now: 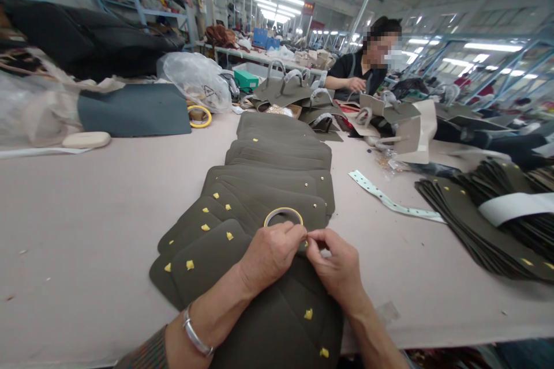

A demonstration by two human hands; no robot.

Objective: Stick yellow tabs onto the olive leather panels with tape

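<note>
Dark olive panels [259, 184] with rounded corners lie overlapped in a long row down the table's middle. Small yellow tape pieces [190, 265] and small metal studs [315, 206] dot them. My left hand [274, 251] is closed on a yellow-rimmed tape roll [283, 211], which stands up behind its fingers. My right hand [335, 265] is pinched, its thumb and index finger meeting my left fingertips above the panels. Whatever is between the right fingertips is too small to make out.
A strapped stack of dark panels [471, 219] lies at the right, near a pale perforated strip [389, 202]. Another tape roll [199, 116] and a plastic bag [197, 78] are at the back left. Across the table, a person [363, 69] is among bag parts [294, 89].
</note>
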